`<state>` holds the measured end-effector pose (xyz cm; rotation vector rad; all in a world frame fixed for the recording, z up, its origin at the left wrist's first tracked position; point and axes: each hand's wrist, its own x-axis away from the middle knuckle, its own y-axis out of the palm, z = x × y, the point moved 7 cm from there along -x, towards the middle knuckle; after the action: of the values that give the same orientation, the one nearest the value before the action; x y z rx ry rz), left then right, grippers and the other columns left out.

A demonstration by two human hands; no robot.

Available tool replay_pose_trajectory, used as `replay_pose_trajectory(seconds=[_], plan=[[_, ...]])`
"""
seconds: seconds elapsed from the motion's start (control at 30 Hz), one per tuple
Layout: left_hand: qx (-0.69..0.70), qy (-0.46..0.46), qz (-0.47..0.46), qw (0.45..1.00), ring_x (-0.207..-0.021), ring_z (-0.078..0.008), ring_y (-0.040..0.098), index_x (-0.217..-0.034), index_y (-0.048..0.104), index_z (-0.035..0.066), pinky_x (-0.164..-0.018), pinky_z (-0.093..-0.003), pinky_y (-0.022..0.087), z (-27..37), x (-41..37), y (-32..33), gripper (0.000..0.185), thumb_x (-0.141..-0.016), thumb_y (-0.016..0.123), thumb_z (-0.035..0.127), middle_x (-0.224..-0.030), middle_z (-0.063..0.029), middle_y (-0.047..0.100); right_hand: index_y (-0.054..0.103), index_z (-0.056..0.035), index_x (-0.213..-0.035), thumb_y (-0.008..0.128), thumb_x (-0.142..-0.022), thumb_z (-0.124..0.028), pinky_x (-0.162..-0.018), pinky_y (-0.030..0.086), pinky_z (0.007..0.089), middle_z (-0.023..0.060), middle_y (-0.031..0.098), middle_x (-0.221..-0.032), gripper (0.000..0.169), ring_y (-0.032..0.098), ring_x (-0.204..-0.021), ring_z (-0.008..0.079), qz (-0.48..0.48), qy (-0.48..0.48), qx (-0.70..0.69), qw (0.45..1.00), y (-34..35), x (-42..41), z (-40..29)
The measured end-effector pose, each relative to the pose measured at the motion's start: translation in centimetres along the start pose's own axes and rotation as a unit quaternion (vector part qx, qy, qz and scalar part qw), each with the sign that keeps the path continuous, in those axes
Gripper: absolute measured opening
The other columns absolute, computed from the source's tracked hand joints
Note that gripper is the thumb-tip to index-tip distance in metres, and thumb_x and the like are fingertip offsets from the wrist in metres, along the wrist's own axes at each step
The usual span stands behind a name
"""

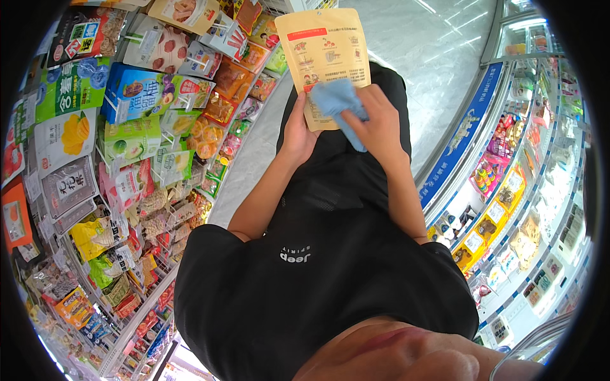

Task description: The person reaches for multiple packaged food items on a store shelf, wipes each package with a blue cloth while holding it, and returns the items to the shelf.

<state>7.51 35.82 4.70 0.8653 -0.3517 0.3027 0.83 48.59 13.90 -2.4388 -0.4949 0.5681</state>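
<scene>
A tan snack pouch (329, 52) with printed text and small pictures is held out in front of my body, its printed side facing up. My left hand (299, 131) grips the pouch along its near left edge, thumb on top. In my right hand (376, 119) is a light blue cloth (336, 99), bunched under the fingers and pressed on the lower part of the pouch. One end of the cloth hangs down past the pouch's edge. Cloth and hand cover some of the print.
On the left, a rack (209, 209) carries hanging bags of dried fruit and sweets, including a blue pouch (138, 93) and a white mango pouch (66, 138). To the right stands a chilled display case (481, 128) with packaged goods. Grey tiled floor (419, 43) runs between them.
</scene>
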Motion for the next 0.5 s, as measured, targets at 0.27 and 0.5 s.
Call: replay_pose_trajectory(seconds=[0.27, 0.5], plan=[[-0.186, 0.024, -0.018, 0.982, -0.116, -0.0177, 0.051, -0.133, 0.041, -0.001, -0.100, -0.0315, 0.039, -1.0, 0.2, -1.0, 0.049, -0.102, 0.030, 0.037, -0.127, -0.0116, 0.053, 0.060, -0.0021, -0.098, 0.069, -0.075, -0.015, -0.061, 0.046, 0.0358, 0.0105, 0.056, -0.083, 0.028, 0.057, -0.072, 0.0293, 0.067, -0.035, 0.018, 0.997, -2.1, -3.1, 0.7], [-0.325, 0.039, -0.059, 0.943, -0.112, -0.0137, 0.051, -0.132, 0.042, -0.003, -0.097, -0.0277, 0.038, -0.5, 1.0, 1.6, 0.051, -0.103, 0.031, 0.037, -0.123, -0.0097, 0.054, 0.061, -0.0043, -0.100, 0.069, -0.076, -0.021, -0.065, 0.048, 0.0375, 0.0099, 0.058, -0.086, 0.030, 0.059, -0.079, 0.0297, 0.055, -0.013, 0.024, 0.998, -2.3, -6.1, 1.3]])
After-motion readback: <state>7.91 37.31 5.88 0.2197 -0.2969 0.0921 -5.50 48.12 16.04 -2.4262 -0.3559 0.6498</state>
